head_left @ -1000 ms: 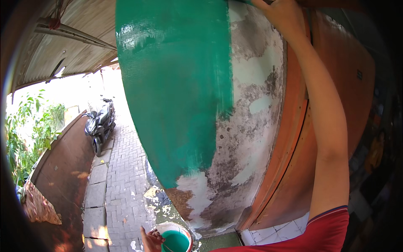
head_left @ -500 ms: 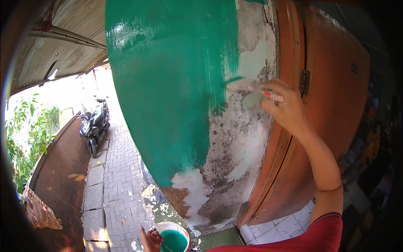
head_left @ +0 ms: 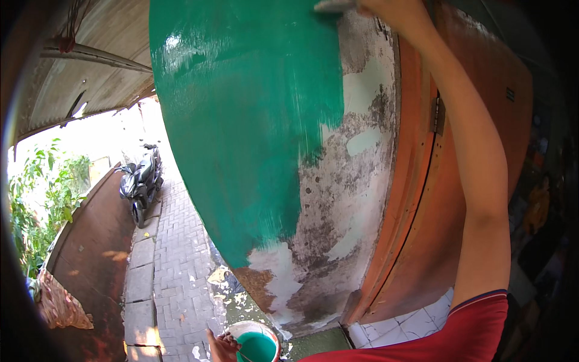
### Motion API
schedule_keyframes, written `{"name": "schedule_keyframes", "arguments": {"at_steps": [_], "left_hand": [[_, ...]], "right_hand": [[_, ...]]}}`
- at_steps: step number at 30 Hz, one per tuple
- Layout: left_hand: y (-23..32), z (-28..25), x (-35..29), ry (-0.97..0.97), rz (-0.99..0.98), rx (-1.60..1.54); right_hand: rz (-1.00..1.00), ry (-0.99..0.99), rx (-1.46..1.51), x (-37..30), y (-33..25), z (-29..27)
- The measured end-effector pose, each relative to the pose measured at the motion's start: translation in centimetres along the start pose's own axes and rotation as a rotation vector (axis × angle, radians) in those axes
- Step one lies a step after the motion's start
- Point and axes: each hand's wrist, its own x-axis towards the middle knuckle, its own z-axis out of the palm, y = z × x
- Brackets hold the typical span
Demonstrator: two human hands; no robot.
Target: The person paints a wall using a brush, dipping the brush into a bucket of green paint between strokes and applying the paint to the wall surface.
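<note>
My right hand [head_left: 392, 13] is raised to the top of the picture, closed round a paintbrush [head_left: 333, 6]. The brush's bristles rest against wet green paint [head_left: 247, 108] on the wall. Right of the paint, a strip of bare wall [head_left: 344, 187] shows grey and whitish, stained with dark patches. At the lower edge my left hand [head_left: 223, 347] is beside a white bucket [head_left: 275, 335] holding green paint [head_left: 258, 346]. Its fingers are curled at the bucket's wire handle, and one finger points up.
An orange-brown wooden door and frame [head_left: 392, 211] border the wall on the right, with white tiles [head_left: 404, 326] below. Left runs a paved path [head_left: 181, 259] with a parked motor scooter [head_left: 140, 184] and a low brown wall [head_left: 90, 247]. Green plants [head_left: 42, 199] grow beyond.
My right hand has swept the brush upward along the painted edge, from mid-wall to the top. Green now covers more of the edge there. My left hand stays by the bucket.
</note>
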Motion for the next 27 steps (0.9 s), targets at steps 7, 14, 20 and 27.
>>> {"name": "schedule_keyframes", "arguments": {"at_steps": [7, 14, 20, 27], "left_hand": [[-1.2, 0.6, 0.4, -0.037, -0.025, -0.008], [-0.3, 0.5, 0.4, -0.024, -0.032, -0.002], [0.6, 0.7, 0.8, -0.004, 0.002, 0.046], [0.3, 1.2, 1.0, -0.031, -0.008, 0.078]], "right_hand": [[-0.198, 0.382, -0.013, 3.6, 0.8, -0.9], [-0.164, 0.105, 0.227, -7.9, 5.4, 2.9], [0.102, -0.157, 0.241, -21.2, 2.6, 1.7], [0.358, -0.348, 0.285, -20.5, 3.1, -0.3]]}}
